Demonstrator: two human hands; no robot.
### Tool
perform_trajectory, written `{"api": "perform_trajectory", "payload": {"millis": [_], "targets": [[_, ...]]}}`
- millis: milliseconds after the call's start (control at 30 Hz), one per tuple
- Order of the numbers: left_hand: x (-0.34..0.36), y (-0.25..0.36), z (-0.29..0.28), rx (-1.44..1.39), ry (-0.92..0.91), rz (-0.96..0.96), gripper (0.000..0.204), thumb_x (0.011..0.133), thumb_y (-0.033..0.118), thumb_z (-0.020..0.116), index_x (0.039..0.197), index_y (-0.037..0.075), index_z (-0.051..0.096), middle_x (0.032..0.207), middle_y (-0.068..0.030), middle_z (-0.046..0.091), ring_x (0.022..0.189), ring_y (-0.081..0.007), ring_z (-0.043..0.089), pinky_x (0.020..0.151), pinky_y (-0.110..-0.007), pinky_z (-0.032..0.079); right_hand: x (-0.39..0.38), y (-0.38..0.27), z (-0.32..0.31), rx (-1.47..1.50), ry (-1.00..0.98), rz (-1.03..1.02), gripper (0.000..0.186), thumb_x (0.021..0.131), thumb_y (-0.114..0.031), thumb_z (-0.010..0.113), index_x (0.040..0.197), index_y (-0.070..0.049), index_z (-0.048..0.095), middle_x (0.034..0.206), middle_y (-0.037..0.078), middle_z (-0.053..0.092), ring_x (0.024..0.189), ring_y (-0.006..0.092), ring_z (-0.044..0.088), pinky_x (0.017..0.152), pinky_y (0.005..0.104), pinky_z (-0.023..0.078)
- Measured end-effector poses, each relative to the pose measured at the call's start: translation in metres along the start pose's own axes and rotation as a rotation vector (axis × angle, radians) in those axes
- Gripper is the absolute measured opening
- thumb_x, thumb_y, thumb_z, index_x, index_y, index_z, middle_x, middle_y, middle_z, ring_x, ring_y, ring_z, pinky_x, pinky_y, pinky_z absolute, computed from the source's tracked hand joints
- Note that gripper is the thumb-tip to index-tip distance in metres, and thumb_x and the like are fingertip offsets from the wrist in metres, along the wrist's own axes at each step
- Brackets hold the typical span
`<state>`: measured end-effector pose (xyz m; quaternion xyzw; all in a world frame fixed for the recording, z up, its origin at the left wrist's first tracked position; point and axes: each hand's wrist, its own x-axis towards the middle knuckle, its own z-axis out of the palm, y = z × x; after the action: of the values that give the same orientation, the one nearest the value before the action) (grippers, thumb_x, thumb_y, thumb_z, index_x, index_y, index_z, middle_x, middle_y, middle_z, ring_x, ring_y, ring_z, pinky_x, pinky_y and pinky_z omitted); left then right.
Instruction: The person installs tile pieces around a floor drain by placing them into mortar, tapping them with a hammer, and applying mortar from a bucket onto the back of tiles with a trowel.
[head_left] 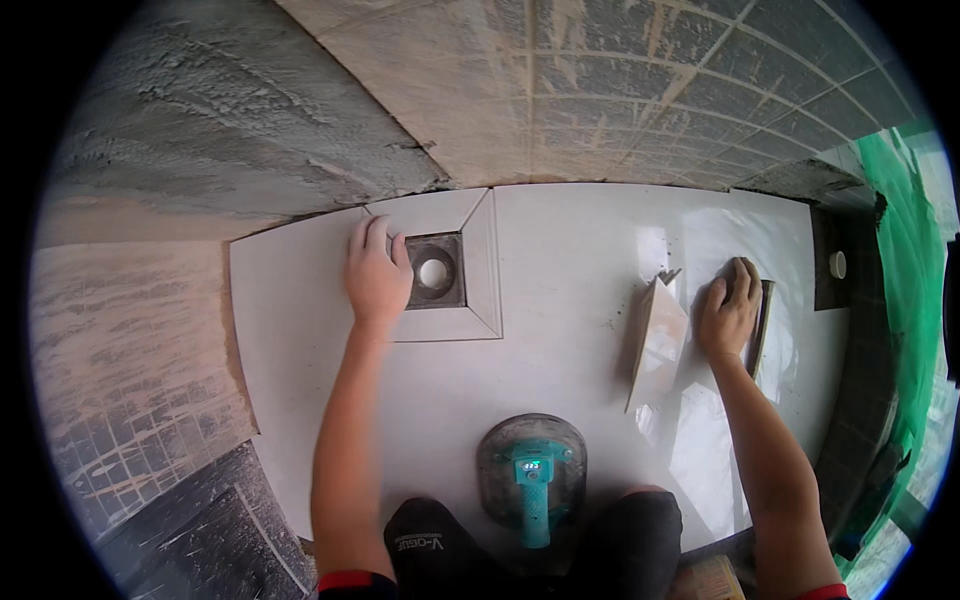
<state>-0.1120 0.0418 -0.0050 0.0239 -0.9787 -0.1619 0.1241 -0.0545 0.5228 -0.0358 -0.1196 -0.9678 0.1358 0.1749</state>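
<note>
My left hand [381,278] rests, fingers apart, on a pale cut tile border [478,280] beside the square dark drain [447,250] with its round pale centre. My right hand [731,312] lies with loosely curved, separated fingers against a narrow dark-edged strip [764,335] on the large white tile surface [560,270]. A pale angled offcut [655,340] lies just left of that hand. A teal-handled suction lifter [533,485] with a dark oval pad sits between my knees.
Rough grey and dusty tiled walls [620,90] border the back and left. A dark slab [190,530] lies at lower left. At right are a small white pipe end [836,264] and hanging green mesh [900,250]. A cardboard box [705,580] shows at the bottom.
</note>
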Motion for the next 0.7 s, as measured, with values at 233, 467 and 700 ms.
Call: {"api": "perform_trajectory", "payload": {"millis": [233, 467, 700], "targets": [[-0.011, 0.038, 0.022, 0.072, 0.068, 0.236, 0.037, 0.099, 0.022, 0.063, 0.133, 0.008, 0.063, 0.139, -0.0174, 0.058, 0.126, -0.0396, 0.054, 0.105, -0.047, 0.047, 0.000, 0.003, 0.003, -0.006, -0.007, 0.006, 0.044, 0.097, -0.020, 0.053, 0.136, -0.002, 0.056, 0.143, 0.019, 0.054, 0.131, 0.0403, 0.049, 0.112, 0.0480, 0.038], [0.015, 0.027, 0.023, -0.033, -0.056, 0.024, 0.046, 0.090, 0.024, 0.076, 0.133, 0.012, 0.066, 0.136, -0.0135, 0.056, 0.122, -0.0370, 0.053, 0.102, -0.046, 0.046, -0.002, 0.000, 0.004, -0.032, -0.030, 0.004, 0.045, 0.098, -0.022, 0.052, 0.138, -0.001, 0.055, 0.144, 0.018, 0.053, 0.132, 0.0403, 0.048, 0.113, 0.0475, 0.037], [0.020, 0.032, 0.026, 0.036, -0.059, -0.010, 0.051, 0.084, 0.027, 0.080, 0.132, 0.016, 0.068, 0.130, -0.0082, 0.057, 0.118, -0.0334, 0.054, 0.096, -0.044, 0.050, 0.000, 0.003, 0.004, -0.021, -0.026, 0.004, 0.045, 0.097, -0.022, 0.053, 0.137, -0.001, 0.056, 0.145, 0.018, 0.052, 0.132, 0.0409, 0.048, 0.113, 0.0481, 0.037]]}}
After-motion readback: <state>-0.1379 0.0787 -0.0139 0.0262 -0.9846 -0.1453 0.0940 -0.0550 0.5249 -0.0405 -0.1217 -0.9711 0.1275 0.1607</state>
